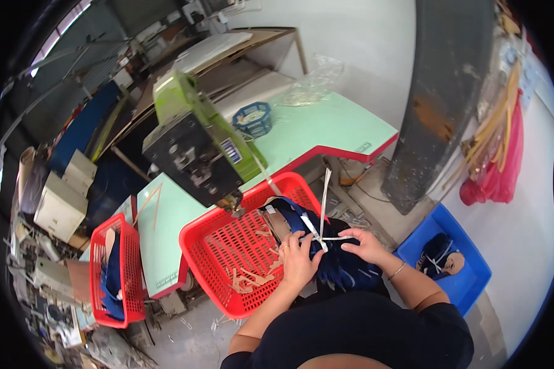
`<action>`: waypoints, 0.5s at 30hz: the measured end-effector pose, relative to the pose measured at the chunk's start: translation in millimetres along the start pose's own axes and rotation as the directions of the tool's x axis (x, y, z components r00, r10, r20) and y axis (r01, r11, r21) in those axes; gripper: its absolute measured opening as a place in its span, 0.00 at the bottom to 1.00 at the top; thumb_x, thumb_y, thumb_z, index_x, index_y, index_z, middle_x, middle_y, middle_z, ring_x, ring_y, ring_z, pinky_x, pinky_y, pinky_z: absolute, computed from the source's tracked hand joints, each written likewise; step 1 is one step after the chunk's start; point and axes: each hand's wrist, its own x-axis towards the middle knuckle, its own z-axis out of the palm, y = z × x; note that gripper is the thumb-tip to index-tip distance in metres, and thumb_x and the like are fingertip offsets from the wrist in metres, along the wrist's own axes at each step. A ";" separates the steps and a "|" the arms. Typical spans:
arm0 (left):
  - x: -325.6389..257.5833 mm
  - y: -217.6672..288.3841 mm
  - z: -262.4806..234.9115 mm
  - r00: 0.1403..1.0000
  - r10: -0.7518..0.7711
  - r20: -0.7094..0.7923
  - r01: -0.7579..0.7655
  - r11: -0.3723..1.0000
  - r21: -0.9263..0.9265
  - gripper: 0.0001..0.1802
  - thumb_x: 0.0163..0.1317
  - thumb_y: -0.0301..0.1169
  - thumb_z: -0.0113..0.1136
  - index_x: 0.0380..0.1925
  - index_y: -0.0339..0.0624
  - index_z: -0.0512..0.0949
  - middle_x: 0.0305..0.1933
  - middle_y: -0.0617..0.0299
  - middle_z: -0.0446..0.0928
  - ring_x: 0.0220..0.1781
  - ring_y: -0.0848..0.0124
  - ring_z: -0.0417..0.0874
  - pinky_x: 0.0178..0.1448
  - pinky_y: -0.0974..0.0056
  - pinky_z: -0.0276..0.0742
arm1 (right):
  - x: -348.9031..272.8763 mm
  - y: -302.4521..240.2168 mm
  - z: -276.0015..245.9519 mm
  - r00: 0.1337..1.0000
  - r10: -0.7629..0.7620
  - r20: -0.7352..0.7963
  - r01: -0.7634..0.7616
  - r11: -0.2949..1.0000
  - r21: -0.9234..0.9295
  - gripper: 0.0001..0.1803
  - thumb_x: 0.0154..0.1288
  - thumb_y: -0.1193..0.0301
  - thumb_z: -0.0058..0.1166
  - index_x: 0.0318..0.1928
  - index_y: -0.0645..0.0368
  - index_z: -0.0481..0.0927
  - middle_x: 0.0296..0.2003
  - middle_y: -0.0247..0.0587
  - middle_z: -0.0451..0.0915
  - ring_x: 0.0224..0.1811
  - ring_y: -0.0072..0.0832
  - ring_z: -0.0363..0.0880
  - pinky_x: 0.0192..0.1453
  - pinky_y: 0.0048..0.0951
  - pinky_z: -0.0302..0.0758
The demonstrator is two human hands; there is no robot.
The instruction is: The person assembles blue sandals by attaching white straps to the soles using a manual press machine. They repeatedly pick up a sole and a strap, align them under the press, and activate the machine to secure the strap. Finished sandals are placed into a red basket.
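Observation:
A bundle of dark blue pieces [345, 270], likely cloth or shoe parts, rests on my lap against the red basket's edge. Thin white strips [324, 209] cross on top of it, one end standing up toward the table. My left hand [297, 259], with a ring on one finger, grips the bundle beside the crossing, thumb and fingers closed. To its right, my right hand [366, 249] pinches a white strip that runs from the crossing. Beige pieces show at the bundle's left side. The bundle's underside is hidden.
A red basket [194, 261] with beige scraps sits under a green sewing machine [209, 138] on a pale green table [351, 120]. A second red basket [131, 264] with blue pieces stands left. At right is a blue crate [474, 264] holding a tied bundle [437, 252].

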 end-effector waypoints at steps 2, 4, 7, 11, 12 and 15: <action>-13.0 -5.2 6.7 0.996 -0.031 -0.089 0.028 0.999 -0.035 0.24 0.42 0.35 0.70 0.41 0.42 0.74 0.44 0.56 0.67 0.50 0.55 0.66 0.52 0.54 0.61 | 6.5 -2.5 10.8 1.000 -0.004 0.015 0.006 0.996 -0.089 0.18 0.54 0.71 0.60 0.47 0.60 0.76 0.43 0.40 0.78 0.48 0.26 0.74 0.54 0.26 0.68; -29.2 -12.3 16.4 0.988 -0.098 -0.116 0.089 0.993 -0.080 0.22 0.42 0.35 0.70 0.36 0.42 0.73 0.42 0.56 0.68 0.48 0.56 0.67 0.50 0.56 0.62 | 13.3 -12.0 18.0 0.999 -0.013 0.051 0.025 0.971 -0.237 0.17 0.54 0.68 0.60 0.45 0.58 0.77 0.40 0.42 0.77 0.45 0.32 0.75 0.51 0.28 0.69; -31.5 -15.0 18.7 0.977 -0.197 -0.078 0.189 0.977 -0.104 0.20 0.43 0.42 0.70 0.30 0.42 0.74 0.28 0.60 0.72 0.35 0.61 0.72 0.41 0.59 0.65 | 27.0 -26.8 20.7 0.989 -0.034 0.144 0.100 0.874 -0.476 0.17 0.55 0.63 0.59 0.44 0.57 0.78 0.35 0.44 0.76 0.42 0.38 0.75 0.48 0.32 0.70; -11.1 -30.5 21.6 0.865 -0.482 0.139 0.502 0.837 -0.219 0.18 0.52 0.44 0.63 0.23 0.38 0.75 0.15 0.57 0.73 0.21 0.59 0.77 0.28 0.57 0.70 | 42.4 -15.5 32.2 0.969 -0.030 0.246 0.157 0.841 -0.517 0.16 0.59 0.59 0.54 0.41 0.56 0.80 0.35 0.47 0.75 0.42 0.42 0.74 0.47 0.37 0.69; -12.3 -37.2 28.8 0.880 -0.462 0.109 0.475 0.855 -0.207 0.16 0.55 0.42 0.60 0.23 0.38 0.75 0.17 0.54 0.74 0.22 0.57 0.78 0.28 0.56 0.71 | 45.8 -14.2 33.4 0.964 0.009 0.266 0.141 0.832 -0.537 0.15 0.59 0.59 0.53 0.40 0.56 0.80 0.35 0.48 0.75 0.42 0.43 0.73 0.48 0.38 0.68; -17.8 -46.3 35.4 0.927 -0.372 0.040 0.370 0.894 -0.252 0.12 0.59 0.37 0.55 0.25 0.38 0.76 0.20 0.50 0.75 0.24 0.54 0.78 0.30 0.55 0.72 | 64.4 -26.1 38.9 0.970 -0.029 0.242 0.193 0.696 -0.691 0.17 0.61 0.57 0.50 0.38 0.58 0.81 0.33 0.51 0.74 0.44 0.46 0.68 0.51 0.41 0.65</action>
